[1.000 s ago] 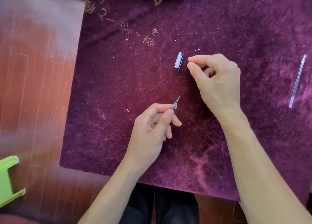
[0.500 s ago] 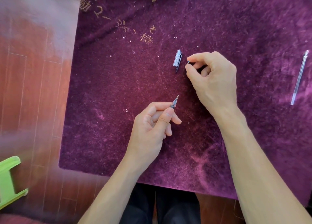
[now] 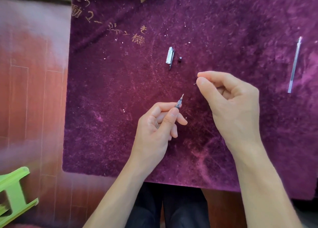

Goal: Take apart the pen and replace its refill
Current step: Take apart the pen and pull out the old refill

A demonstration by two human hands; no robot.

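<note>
Mostly hidden, the pen (image 3: 179,104) sits in your left hand (image 3: 154,128): only its tapered metal point and a short clear collar poke out past the thumb and forefinger that pinch it, and the barrel is swallowed by your curled fingers, so its length cannot be told. Your right hand (image 3: 230,104) hovers just right of and slightly beyond that tip, thumb and forefinger pressed together on a tiny glinting piece (image 3: 195,83). That piece is too small to identify; only a speck shows at the pads. The other fingers curl loosely into the palm.

Beyond your left hand, on the purple cloth (image 3: 111,124), lies a silver cap (image 3: 170,55), a short ribbed metal sleeve with a dark clip along one side. Just beside it, apart from it, stands a small black cylindrical part (image 3: 180,59) with a pale hollow end. Well to the right of your right hand lies the spare refill (image 3: 294,64), a long thin clear tube, lying nearly straight away from you.

The cloth is plush and velvety, brushed into light and dark streaks, dotted with pale flecks, with gold embroidered characters (image 3: 137,37) far beyond your left hand. Its far and right edges are cut off. Left of it runs glossy reddish wood flooring (image 3: 31,90), blurred, with a lime-green plastic stool (image 3: 13,191) partly cropped at the corner.
</note>
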